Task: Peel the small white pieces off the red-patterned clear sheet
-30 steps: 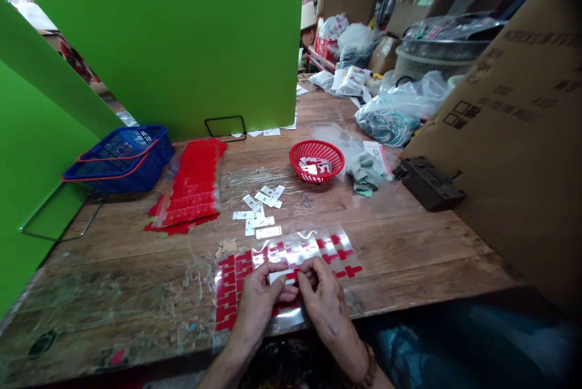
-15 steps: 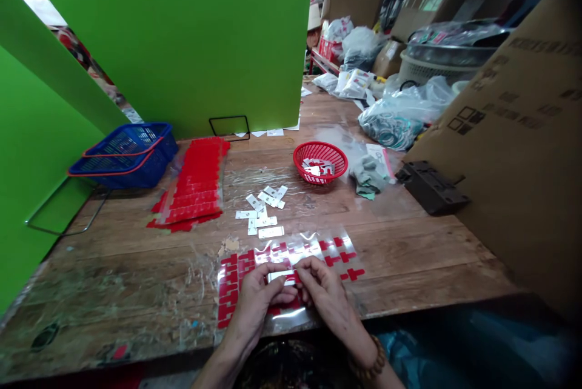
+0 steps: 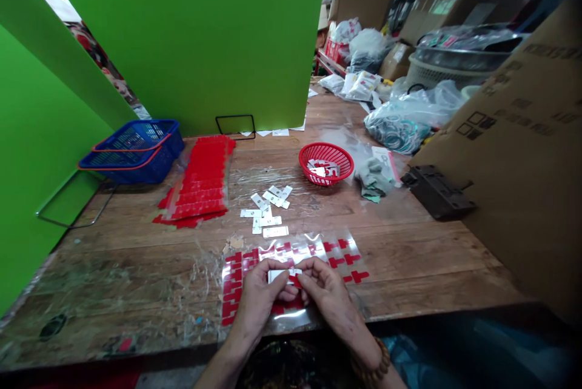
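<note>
My left hand [image 3: 260, 295] is closed around a small white flat strip [image 3: 277, 276], thumb in front and fingers behind. At the strip's right end, my right hand [image 3: 328, 292] pinches a small red sticker [image 3: 295, 280] between thumb and forefinger. The sticker overlaps the strip there; whether it is stuck down I cannot tell. Below both hands lies a clear sheet [image 3: 291, 318] with rows of red T-shaped stickers, partly hidden by my hands. Just beyond the sheet, several loose white strips [image 3: 275, 232] lie in a scattered group.
A red basket [image 3: 326, 182] holds white strips with red on them. Stacked red sticker sheets [image 3: 204, 171] lie at left, beside blue baskets [image 3: 157, 162]. To the right are a grey-green cloth [image 3: 373, 178], a dark metal block [image 3: 439, 192] and a cardboard panel [image 3: 513, 152]. A green partition [image 3: 191, 43] stands behind.
The whole view has shifted slightly, so things appear further right. Both hands stay together at the strip; the red sticker now sits a little lower and more tilted at its right end.
</note>
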Motion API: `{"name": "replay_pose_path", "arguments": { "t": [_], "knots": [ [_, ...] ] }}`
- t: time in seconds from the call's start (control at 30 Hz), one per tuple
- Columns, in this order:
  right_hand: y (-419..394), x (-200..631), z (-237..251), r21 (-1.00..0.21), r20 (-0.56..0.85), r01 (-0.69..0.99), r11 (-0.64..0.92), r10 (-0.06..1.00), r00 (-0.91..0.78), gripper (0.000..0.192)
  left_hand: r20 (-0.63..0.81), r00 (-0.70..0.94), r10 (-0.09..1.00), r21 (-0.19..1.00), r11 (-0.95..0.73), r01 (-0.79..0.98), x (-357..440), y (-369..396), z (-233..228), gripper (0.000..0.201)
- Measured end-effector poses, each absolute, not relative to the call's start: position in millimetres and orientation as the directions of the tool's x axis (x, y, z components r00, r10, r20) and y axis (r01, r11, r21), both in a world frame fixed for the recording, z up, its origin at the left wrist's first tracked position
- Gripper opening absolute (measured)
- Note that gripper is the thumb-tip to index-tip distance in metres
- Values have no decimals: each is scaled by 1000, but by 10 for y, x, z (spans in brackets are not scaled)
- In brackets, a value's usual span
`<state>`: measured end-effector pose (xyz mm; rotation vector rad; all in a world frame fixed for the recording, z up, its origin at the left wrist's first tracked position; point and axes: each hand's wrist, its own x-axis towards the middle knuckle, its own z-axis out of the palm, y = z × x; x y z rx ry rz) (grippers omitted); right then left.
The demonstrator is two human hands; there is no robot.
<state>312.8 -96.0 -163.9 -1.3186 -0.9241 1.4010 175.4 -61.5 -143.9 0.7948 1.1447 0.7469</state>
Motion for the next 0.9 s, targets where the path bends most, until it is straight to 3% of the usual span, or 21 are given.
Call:
{"name": "replay_pose_path", "arguments": {
  "t": [0.23, 0.43, 0.9],
  "knots": [
    [-970, 3111, -1602, -970, -233, -84, -227, 970, 70, 26, -483, 241, 842, 848, 518, -111, 1721, -599, -1437, 26],
    [-1002, 3105, -1574, -950, -238, -210, -230, 971, 13, 34, -488, 228, 843, 840, 524, -138, 1714, -592, -1410, 27],
    [-1054, 3165, -1610, -995, -97, 34, -98, 994, 41, 21, -469, 299, 831, 840, 524, -141, 1709, -599, -1357, 28]
  ]
}}
